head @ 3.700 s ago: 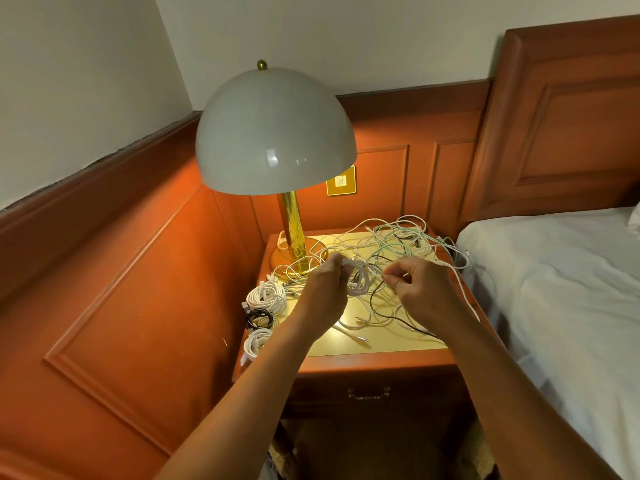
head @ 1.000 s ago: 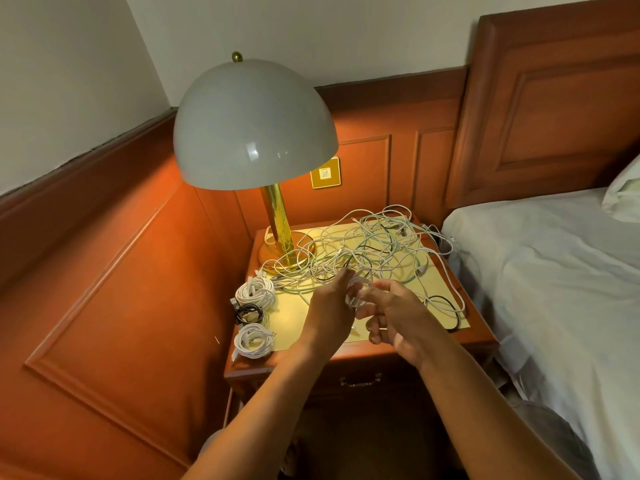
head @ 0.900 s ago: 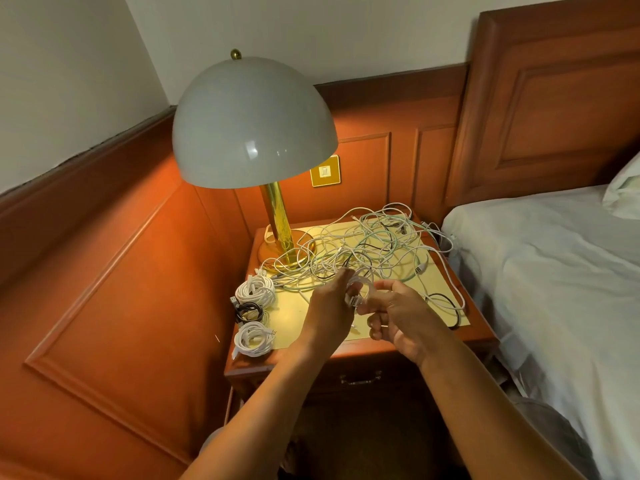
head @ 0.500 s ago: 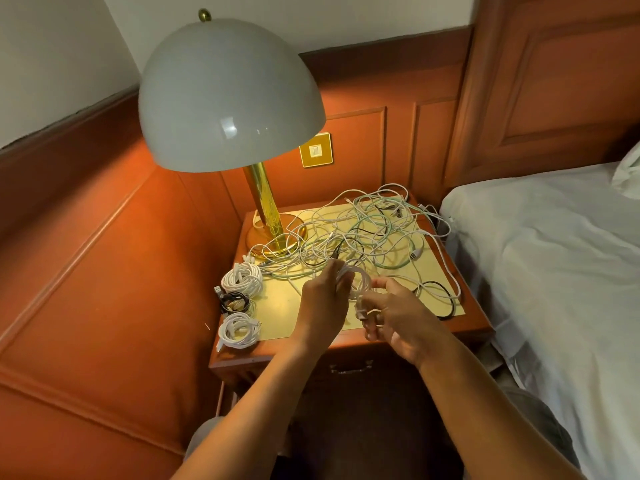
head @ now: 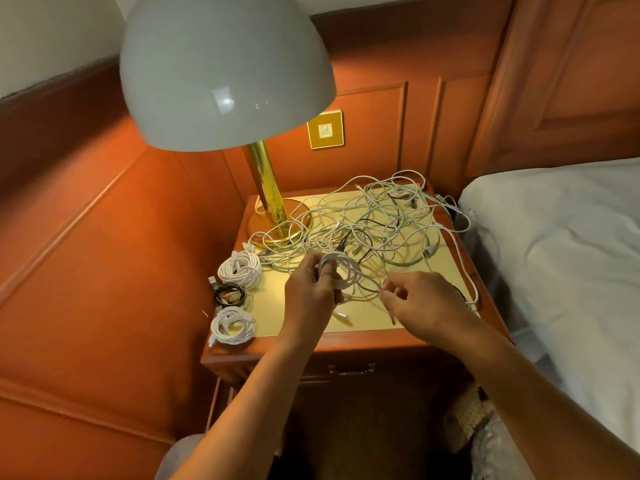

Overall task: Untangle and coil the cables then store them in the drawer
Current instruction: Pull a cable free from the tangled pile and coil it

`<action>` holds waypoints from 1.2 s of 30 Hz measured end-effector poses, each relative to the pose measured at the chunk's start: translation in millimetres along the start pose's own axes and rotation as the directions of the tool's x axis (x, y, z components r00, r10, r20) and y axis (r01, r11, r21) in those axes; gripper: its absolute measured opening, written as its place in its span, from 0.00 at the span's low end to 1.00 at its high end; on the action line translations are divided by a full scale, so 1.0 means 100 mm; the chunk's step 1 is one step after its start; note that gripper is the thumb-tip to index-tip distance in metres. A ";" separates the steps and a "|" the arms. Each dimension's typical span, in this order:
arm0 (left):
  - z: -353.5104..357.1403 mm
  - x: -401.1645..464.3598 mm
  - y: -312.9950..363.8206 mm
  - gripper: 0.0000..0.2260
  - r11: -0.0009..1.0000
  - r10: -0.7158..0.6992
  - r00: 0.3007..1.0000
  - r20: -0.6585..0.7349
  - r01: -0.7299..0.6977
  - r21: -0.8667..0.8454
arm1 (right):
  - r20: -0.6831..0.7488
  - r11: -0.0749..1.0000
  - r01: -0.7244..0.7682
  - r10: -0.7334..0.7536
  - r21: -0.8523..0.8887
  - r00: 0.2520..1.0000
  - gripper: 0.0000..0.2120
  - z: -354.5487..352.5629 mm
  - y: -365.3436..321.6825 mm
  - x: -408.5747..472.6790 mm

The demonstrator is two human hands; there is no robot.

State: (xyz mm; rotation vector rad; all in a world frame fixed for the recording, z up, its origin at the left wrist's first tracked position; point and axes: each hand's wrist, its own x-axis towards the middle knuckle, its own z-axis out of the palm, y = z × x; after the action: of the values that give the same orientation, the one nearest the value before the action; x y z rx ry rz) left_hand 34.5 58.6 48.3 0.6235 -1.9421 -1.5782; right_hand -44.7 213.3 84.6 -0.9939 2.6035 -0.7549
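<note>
Mid-coiling: left hand (head: 313,289) gripping white coil (head: 341,273), right hand (head: 420,304) pinching its loose strand beside; next, winding that slack, drawer (head: 351,368) below shut.

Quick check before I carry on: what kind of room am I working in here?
Most likely a bedroom, perhaps a hotel room: a bed with white sheets stands beside a wooden nightstand carrying a dome-shaded brass lamp, against wood-panelled walls.
</note>
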 end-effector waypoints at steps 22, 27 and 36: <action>0.31 -0.01 -0.11 0.06 0.962 0.064 0.985 0.158 -0.103 0.252 | 0.227 -0.042 -0.223 0.197 0.974 0.954 0.12 0.27 0.14 0.34; 0.33 -0.05 -0.13 0.06 0.991 -0.026 0.981 0.190 0.000 0.136 | 0.238 0.084 -0.252 0.148 0.964 0.960 0.13 0.31 0.22 0.29; 0.23 -0.15 -0.09 0.06 0.995 0.028 0.983 0.184 -0.044 0.084 | 0.318 0.139 -0.311 -0.036 0.940 0.947 0.21 0.34 0.32 0.10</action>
State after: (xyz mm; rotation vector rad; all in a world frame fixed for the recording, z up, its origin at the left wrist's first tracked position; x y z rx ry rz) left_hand 29.8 83.5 34.1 0.4903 -2.1549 -1.5828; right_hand -55.5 213.6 38.3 -0.3030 1.2564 -1.7640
